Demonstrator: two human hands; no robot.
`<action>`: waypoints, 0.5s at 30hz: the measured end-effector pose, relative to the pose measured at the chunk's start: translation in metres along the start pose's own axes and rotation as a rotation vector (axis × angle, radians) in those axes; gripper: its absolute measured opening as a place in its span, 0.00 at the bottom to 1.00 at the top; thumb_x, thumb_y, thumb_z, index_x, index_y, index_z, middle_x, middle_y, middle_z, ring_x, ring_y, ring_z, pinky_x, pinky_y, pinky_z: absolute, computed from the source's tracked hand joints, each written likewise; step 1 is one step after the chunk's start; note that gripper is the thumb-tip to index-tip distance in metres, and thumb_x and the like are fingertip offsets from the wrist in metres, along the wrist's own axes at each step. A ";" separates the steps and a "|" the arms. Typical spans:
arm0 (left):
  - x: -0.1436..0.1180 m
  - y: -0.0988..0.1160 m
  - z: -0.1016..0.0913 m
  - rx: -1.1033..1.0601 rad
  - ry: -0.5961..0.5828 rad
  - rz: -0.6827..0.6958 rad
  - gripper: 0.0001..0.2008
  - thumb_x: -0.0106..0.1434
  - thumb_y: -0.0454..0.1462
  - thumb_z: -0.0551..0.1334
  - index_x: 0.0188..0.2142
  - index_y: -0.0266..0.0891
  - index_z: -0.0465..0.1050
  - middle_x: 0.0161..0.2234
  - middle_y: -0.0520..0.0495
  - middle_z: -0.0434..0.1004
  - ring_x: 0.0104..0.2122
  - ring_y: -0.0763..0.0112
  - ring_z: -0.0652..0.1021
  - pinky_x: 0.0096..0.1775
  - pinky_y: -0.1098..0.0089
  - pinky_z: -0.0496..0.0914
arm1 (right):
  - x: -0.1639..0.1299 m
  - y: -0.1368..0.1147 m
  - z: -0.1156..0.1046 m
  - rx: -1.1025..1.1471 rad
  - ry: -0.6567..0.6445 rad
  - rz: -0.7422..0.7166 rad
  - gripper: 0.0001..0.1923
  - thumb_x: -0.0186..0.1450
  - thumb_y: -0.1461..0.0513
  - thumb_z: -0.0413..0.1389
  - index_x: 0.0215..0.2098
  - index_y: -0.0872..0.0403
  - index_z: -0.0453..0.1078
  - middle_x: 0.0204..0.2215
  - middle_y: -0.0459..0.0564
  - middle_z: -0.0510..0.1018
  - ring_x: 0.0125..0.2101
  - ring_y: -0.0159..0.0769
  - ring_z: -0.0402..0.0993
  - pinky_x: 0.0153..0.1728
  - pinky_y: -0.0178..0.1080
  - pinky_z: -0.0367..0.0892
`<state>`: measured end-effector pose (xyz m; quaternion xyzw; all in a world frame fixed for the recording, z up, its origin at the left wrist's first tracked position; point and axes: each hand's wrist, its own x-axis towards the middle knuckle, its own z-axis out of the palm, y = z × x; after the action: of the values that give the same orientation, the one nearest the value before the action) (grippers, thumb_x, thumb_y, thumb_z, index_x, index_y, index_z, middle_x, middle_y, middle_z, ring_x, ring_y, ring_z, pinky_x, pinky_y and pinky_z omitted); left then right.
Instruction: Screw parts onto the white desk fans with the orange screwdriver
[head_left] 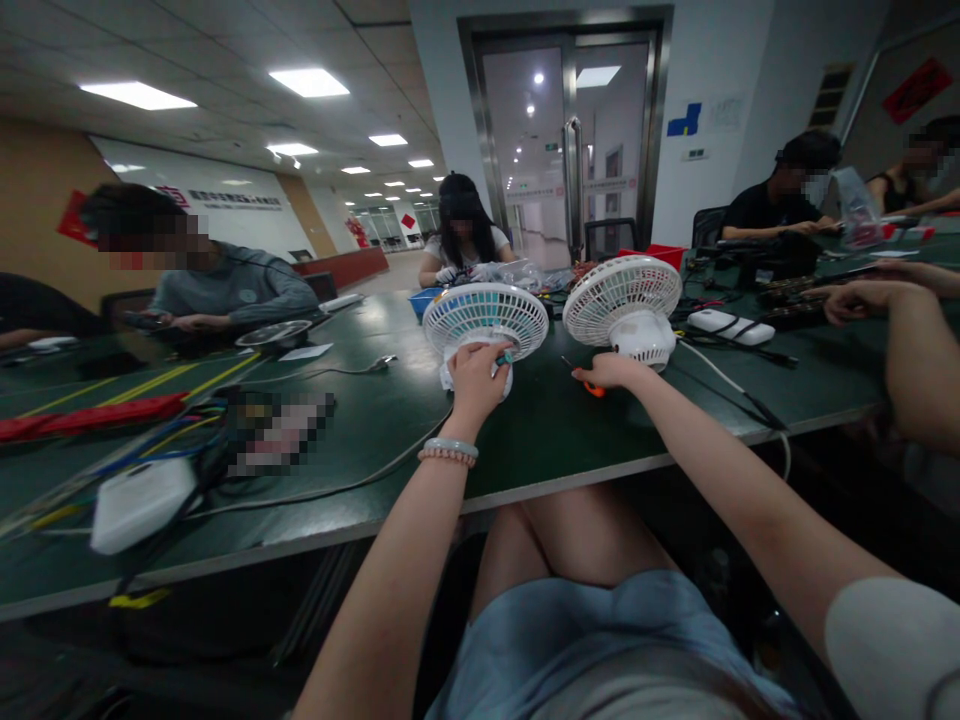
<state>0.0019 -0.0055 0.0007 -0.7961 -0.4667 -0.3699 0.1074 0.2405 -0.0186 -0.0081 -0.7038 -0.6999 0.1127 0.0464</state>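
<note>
Two small white desk fans stand on a dark green table (540,440). My left hand (475,378) grips the base of the left fan (485,318), whose grille has a teal tint. My right hand (609,372) rests on the table in front of the right fan (622,300), closed over an orange-handled tool (595,389) that shows only partly under the fingers. A bead bracelet sits on my left wrist.
A white box (139,500) and coloured cables (150,440) lie at the left. A white adapter (731,325) with cords lies right of the fans. Several other people sit around the table; one arm (907,340) reaches in at the right. Glass doors stand behind.
</note>
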 end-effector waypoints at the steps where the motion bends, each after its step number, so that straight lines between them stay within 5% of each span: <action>1: 0.000 0.000 0.000 -0.006 0.000 0.000 0.17 0.58 0.36 0.57 0.47 0.48 0.69 0.41 0.49 0.76 0.48 0.59 0.66 0.49 0.56 0.54 | 0.000 0.000 0.000 0.006 0.006 0.006 0.35 0.59 0.40 0.44 0.38 0.63 0.74 0.38 0.63 0.76 0.37 0.43 0.73 0.31 0.35 0.62; 15: 0.000 0.000 -0.001 0.000 0.004 0.014 0.14 0.57 0.38 0.57 0.45 0.48 0.71 0.41 0.49 0.76 0.48 0.59 0.66 0.49 0.56 0.54 | 0.006 0.006 0.002 -0.021 0.040 0.008 0.30 0.60 0.44 0.46 0.40 0.63 0.72 0.37 0.63 0.76 0.36 0.43 0.73 0.32 0.36 0.62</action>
<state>0.0014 -0.0064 0.0013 -0.7987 -0.4609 -0.3706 0.1107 0.2455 -0.0129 -0.0121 -0.7091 -0.6972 0.0913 0.0526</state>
